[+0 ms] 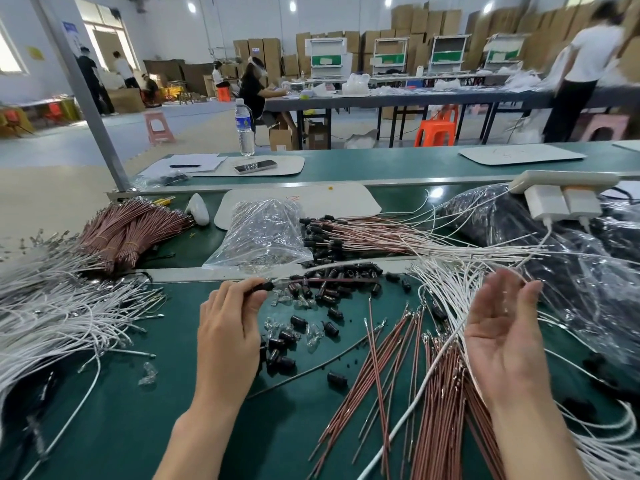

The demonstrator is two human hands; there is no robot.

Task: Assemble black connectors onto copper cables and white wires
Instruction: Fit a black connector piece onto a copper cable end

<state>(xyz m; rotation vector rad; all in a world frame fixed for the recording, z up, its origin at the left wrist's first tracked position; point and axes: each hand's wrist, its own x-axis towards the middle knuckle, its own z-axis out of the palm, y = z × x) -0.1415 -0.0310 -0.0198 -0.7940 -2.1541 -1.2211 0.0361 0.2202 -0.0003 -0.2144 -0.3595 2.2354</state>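
My left hand (230,318) pinches a black connector (264,286) fitted on a copper cable and a white wire that stretch away to the right over the bench. Palm up with fingers spread, my right hand (502,332) hovers above the loose copper cables (398,368) and holds nothing. Loose black connectors (332,292) and small clear bulbs (313,336) lie scattered between my hands. Several finished cables with connectors (346,233) are stacked further back. White wires (52,320) pile up at the left and more white wires (446,292) fan out at the right.
A clear plastic bag (263,233) lies behind the connectors. Bundled copper cables (128,230) sit at the back left. A white power strip (564,197) with chargers rests on black bagged goods (519,216) at the right. A water bottle (244,128) and a phone (255,166) are on the far bench.
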